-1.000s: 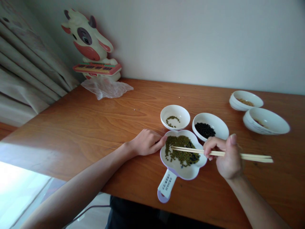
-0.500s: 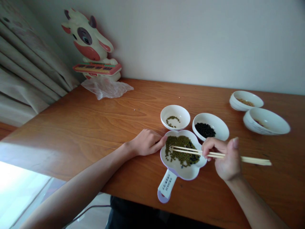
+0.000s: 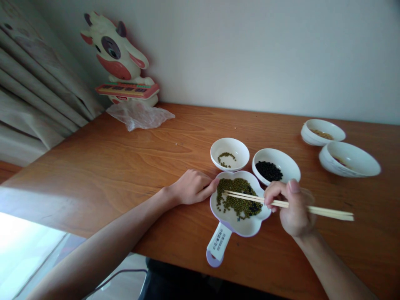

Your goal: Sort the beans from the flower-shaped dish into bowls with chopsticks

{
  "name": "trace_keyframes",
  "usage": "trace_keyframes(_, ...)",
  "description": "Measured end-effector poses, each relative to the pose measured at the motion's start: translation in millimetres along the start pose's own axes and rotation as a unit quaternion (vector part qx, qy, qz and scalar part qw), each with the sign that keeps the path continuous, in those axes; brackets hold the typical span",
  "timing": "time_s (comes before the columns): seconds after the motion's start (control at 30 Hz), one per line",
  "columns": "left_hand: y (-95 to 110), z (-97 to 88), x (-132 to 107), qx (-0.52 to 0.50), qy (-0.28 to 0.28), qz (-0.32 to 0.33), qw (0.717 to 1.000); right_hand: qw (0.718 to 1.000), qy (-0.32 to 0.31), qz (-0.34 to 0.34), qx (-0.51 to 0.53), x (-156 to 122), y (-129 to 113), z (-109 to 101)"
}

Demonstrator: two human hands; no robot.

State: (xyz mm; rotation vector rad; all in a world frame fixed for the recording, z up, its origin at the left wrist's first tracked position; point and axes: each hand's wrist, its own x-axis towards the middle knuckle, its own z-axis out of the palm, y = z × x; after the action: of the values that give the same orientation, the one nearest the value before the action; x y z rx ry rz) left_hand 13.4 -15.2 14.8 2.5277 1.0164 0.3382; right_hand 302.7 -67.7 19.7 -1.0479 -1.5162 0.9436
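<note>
A white, flower-shaped dish (image 3: 246, 227) with a lilac rim and a labelled handle lies on the table, holding green mung beans (image 3: 239, 204) with some black beans among them. Its left rim is pinched by the fingers of my left hand (image 3: 195, 187). My right hand (image 3: 293, 208) is closed round a pair of wooden chopsticks (image 3: 328, 213). Their tips are together among the mung beans at the dish's left side. Whether a bean is between the tips is too small to tell. Just behind the dish stand a bowl with a few mung beans (image 3: 229, 164) and a bowl of black beans (image 3: 292, 166).
Two more white bowls, one with tan grains (image 3: 309, 135) and one with a little reddish content (image 3: 359, 162), stand at the far right. A cow-shaped toy keyboard (image 3: 128, 89) and a crumpled clear plastic bag (image 3: 140, 116) are at the back left, near a curtain (image 3: 37, 91).
The chopsticks' tips have closed together, and their rear ends have dropped slightly. My right thumb has shifted a little left. My left hand and the dish stay in place.
</note>
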Motion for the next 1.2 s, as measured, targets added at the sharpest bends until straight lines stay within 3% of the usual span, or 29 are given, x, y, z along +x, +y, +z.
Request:
trace_keyframes(0.33,1.1,-0.8,-0.2,0.002,-0.005,-0.008,1.000,0.999,0.017,-0.017,-0.032,0.7,-3.3,1.6)
trace_keyframes(0.53,0.6,-0.4,-0.3,0.002,-0.004,-0.006,1.000,0.998,0.035,-0.052,0.006,1.9,-0.1,1.4)
trace_keyframes(0.8,1.0,-0.6,-0.4,0.007,-0.004,-0.012,1.000,0.999,-0.024,0.041,0.005,0.7,-1.7,-1.8)
trace_keyframes(1.2,0.6,-0.6,-0.5,0.001,0.002,-0.002,1.000,0.998,-0.046,0.039,0.006,0.1,-1.8,1.2)
